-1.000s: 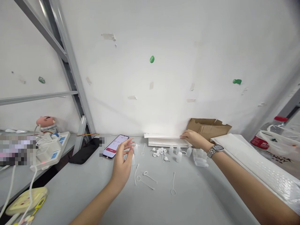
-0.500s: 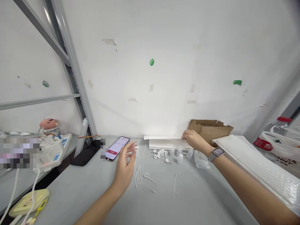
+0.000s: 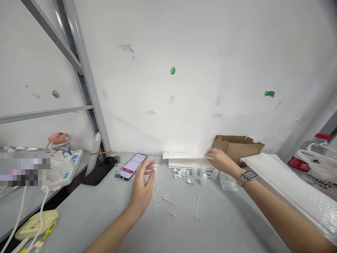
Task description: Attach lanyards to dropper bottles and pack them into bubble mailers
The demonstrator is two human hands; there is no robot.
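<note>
Long white sheet (image 3: 183,155), flat and narrow, at the back of the desk along the foot of the wall (image 3: 189,38); glossy whitish packet (image 3: 188,163) just in front, plain, straight-edged. Right hand (image 3: 222,161), smartwatch (image 3: 249,175) on wrist, fingertips at the right end of the sheet; pinch or mere touch, cannot tell. Left hand (image 3: 142,186) with fingers loosely bent and spread, just beside a pale item (image 3: 156,166) partly hidden behind fingertips; any hold on it, cannot tell. In front of the packet: small frosted bottles (image 3: 203,180), some upright, others lying heaped at right; white caps (image 3: 181,173) clustered to their left. Nearer: 4 thin white looped pieces (image 3: 197,211), scattered; 1 more up by the caps. Desk (image 3: 226,228) grey, smooth. To the left, lit phone (image 3: 133,166) with timer digits, then black slab (image 3: 98,172). To the right, open cardboard box (image 3: 237,147), bubble-wrap sheet (image 3: 289,191), plastic bag (image 3: 322,168), red-capped bottle (image 3: 323,137). Far left: metal frame (image 3: 88,84), power strip (image 3: 68,172), pink figure (image 3: 58,138), yellow pouch (image 3: 37,225). Wall white, with tape scraps and 3 green patches (image 3: 172,70).
</note>
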